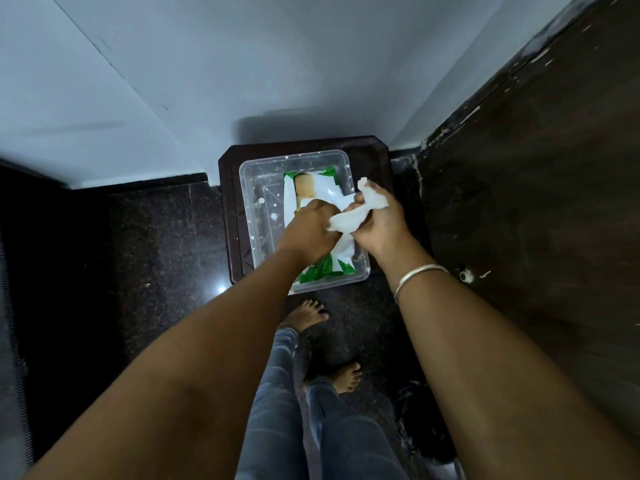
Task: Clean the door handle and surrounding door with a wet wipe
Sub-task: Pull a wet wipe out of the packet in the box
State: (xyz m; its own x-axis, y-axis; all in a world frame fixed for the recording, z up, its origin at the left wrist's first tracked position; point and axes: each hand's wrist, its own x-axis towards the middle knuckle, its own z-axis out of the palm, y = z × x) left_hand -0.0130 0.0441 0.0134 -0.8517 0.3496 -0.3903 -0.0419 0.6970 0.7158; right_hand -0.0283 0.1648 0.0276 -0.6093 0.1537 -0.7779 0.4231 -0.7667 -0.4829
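- While the right hand (381, 226) is curling its fingers round the wet wipe (349, 220), the crumpled sheet is stretching across to the left hand (311, 226), just above the wipe pack (325, 194).
- The left hand is lying knuckles-up over the pack and touching the wipe's near end. Its fingertips are hiding beneath it, so I cannot tell whether it is pinching the sheet or pressing the pack down.
- The step in hand is looking like freeing a single sheet. It is probably paying to keep the pack pinned inside the clear container (298, 157) and to draw the sheet up steadily, so that no second sheet is trailing out.
- Opening the wipe out flat before turning to the door (519, 209) on the right is likely giving a larger wet face. The door handle is not showing in this view.
- Counting: one wipe out, one pack, one container, one dark stool (374, 147) sitting under it, two hands, one bangle (419, 275) on the right wrist, and two bare feet (308, 315).
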